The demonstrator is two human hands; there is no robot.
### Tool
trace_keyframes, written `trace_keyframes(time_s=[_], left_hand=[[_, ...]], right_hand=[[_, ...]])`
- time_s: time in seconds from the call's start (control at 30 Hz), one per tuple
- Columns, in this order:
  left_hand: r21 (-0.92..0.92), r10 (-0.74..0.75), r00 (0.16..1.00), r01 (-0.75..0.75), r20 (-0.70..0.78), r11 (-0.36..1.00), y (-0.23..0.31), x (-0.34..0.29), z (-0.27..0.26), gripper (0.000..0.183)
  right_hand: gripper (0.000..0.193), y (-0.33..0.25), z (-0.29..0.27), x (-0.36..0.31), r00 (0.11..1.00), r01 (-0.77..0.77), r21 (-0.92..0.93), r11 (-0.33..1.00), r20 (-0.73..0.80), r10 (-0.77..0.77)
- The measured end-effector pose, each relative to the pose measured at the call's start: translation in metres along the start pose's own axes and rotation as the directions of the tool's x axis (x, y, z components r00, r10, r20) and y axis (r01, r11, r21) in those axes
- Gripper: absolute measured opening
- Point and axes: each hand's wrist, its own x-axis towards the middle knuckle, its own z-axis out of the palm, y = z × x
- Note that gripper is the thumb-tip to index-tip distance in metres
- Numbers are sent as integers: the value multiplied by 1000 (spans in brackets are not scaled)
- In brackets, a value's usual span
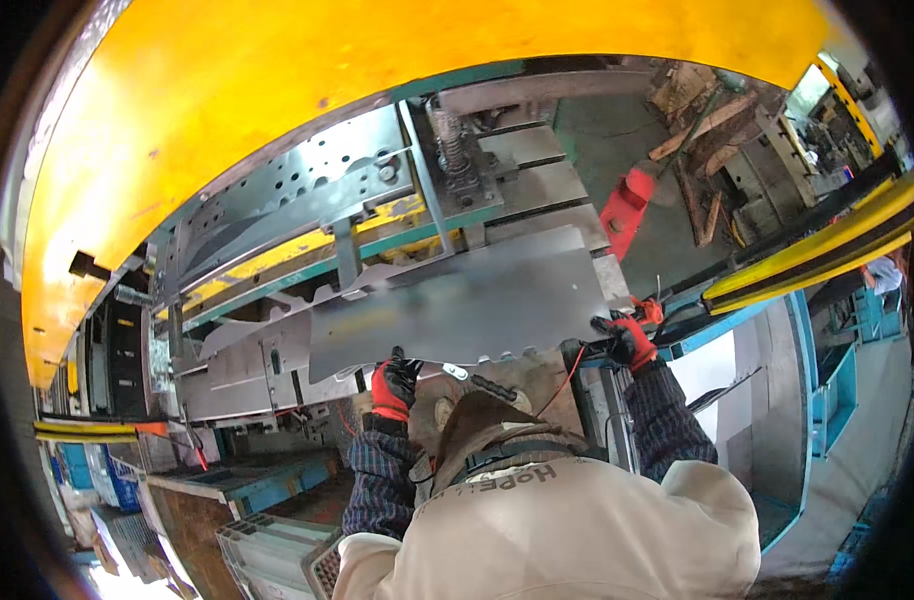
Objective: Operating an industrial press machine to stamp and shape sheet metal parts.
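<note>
A flat grey metal sheet (457,305) lies slantwise across the front of the press, in front of me. My left hand (393,386), in a red glove with dark fingertips, pinches the sheet's near edge left of its middle. At the near right corner, my right hand (627,340), gloved alike, has its fingers closed on the sheet's edge. The fingers beneath the sheet are hidden. Left of this sheet, and partly covered by it, lies another grey metal piece (242,365) with a cut-out edge.
The press's yellow beam (377,45) spans the far side. Below it sit a perforated steel die plate (347,150) and a coil spring post (450,145). Yellow-black guard bars (817,245) stand at right, above a blue-edged bin (787,400). A plastic crate (277,550) is at lower left.
</note>
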Motion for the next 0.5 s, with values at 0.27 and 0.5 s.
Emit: trace_keyframes(time_s=[0.27, 0.5], left_hand=[[208, -218, 976, 215, -10, 954, -4, 50, 1, 25], [543, -158, 985, 173, -74, 822, 39, 29, 0, 27]], right_hand=[[26, 3, -34, 82, 982, -151, -621, 770, -184, 43], [46, -49, 22, 80, 885, -405, -861, -307, -286, -367]])
